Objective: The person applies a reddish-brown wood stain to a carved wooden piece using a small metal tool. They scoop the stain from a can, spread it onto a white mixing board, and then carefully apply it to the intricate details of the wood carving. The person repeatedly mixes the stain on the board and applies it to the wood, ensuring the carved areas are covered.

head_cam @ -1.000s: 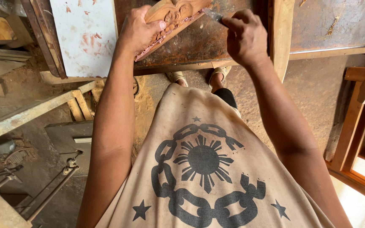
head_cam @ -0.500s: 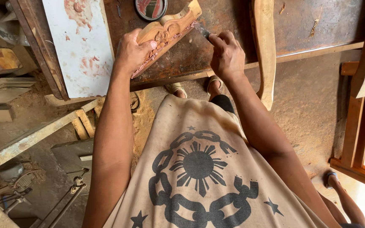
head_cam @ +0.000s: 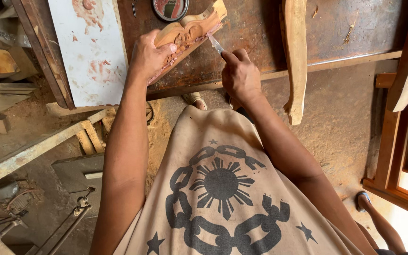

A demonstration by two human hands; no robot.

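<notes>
Rusty-brown workbench (head_cam: 345,33) is the ref pt. On its near edge lies the carved wood piece (head_cam: 190,29), left hand (head_cam: 148,59) clamped over it w/ fingers curled. Right hand (head_cam: 240,75) pinches a small blade (head_cam: 215,44) (tip at the carving's edge); best kept shallow, strokes short.

The carved wooden piece (head_cam: 190,30) is pale brown with scrolled relief and reddish filler along its lower edge. It lies tilted on the workbench, its near end gripped under the left hand (head_cam: 149,56). The thin metal blade (head_cam: 216,45) sticks out of the right hand (head_cam: 239,75), its tip touching the carving's edge.
</notes>
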